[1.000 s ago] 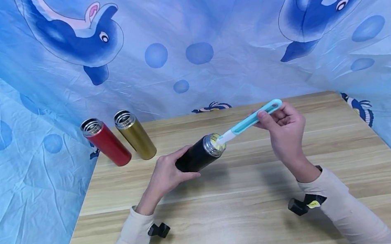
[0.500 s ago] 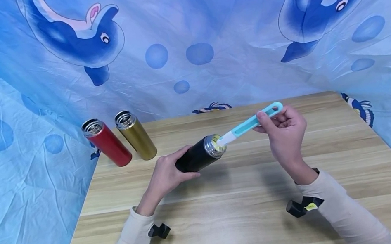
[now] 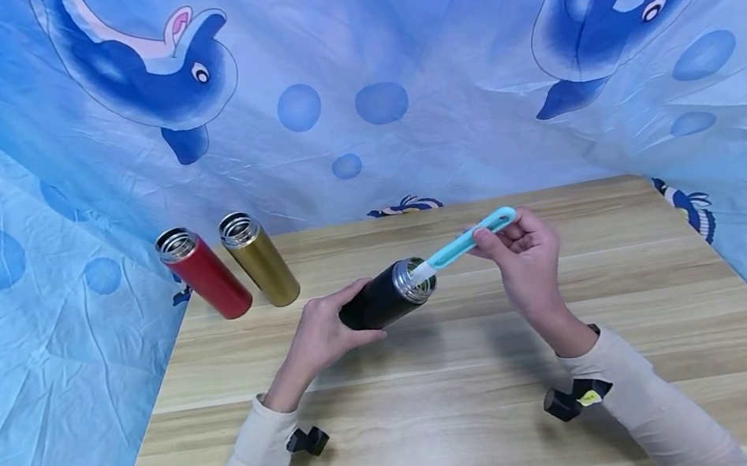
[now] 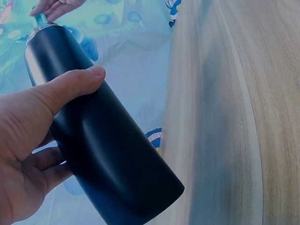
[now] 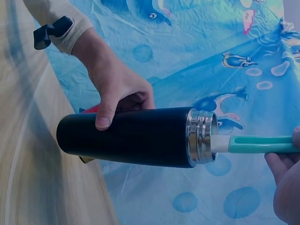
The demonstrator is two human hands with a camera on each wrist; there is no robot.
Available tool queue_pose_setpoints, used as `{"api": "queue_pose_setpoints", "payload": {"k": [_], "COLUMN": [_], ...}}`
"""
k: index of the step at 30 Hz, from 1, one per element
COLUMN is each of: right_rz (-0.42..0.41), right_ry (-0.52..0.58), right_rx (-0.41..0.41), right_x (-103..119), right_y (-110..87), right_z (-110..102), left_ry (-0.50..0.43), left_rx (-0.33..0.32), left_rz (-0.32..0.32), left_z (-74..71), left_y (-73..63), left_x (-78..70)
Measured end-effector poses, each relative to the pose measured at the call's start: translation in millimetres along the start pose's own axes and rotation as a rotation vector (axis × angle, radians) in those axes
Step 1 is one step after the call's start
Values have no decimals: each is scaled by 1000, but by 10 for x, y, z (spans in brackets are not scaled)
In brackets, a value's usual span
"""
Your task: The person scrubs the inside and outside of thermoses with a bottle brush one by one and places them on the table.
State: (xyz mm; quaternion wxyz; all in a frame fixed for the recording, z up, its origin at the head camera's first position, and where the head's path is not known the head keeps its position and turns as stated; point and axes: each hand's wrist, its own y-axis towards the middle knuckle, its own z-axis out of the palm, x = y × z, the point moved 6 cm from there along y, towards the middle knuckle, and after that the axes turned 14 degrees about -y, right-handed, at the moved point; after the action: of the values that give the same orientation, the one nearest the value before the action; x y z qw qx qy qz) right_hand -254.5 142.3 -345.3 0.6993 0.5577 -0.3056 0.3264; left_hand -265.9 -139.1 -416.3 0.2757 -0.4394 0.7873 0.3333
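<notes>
My left hand (image 3: 324, 331) grips a black thermos bottle (image 3: 377, 300) round its body, tilted with its open steel mouth up and to the right. In the left wrist view the thumb lies across the bottle (image 4: 108, 150). My right hand (image 3: 526, 261) pinches the turquoise handle of a bottle brush (image 3: 464, 244) between thumb and fingers. The brush's white neck enters the mouth, and its head is hidden inside the bottle. From the right wrist view, the brush handle (image 5: 262, 144) lines up with the bottle's length.
A red thermos bottle (image 3: 205, 276) and a gold thermos bottle (image 3: 261, 261) stand without lids at the table's back left. The wooden table (image 3: 430, 432) ends at a blue dolphin-print cloth (image 3: 333, 47) behind and at both sides.
My right hand has moved left and slightly down, pushing the brush deeper; the yellow bristles once seen at the mouth are now mostly inside. The left hand and bottle have shifted very slightly right.
</notes>
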Motion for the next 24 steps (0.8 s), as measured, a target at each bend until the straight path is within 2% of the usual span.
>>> {"api": "queue_pose_setpoints", "payload": {"k": [4, 8, 15, 24], "right_rz": [-6, -21, -41, -64], "right_ry": [34, 59, 105, 86], "right_rx": [47, 52, -26, -93], "right_x": [-4, 15, 72, 177], "right_y": [11, 20, 60, 99], "right_z": [20, 2, -71, -140], "left_ry": [-7, -8, -7, -28], "left_rx": [1, 0, -2, 7], "left_rz": [-7, -10, -17, -15], "left_z": [-10, -18, -19, -20], "left_y": [0, -7, -13, -7], "left_x": [7, 10, 27, 25]}}
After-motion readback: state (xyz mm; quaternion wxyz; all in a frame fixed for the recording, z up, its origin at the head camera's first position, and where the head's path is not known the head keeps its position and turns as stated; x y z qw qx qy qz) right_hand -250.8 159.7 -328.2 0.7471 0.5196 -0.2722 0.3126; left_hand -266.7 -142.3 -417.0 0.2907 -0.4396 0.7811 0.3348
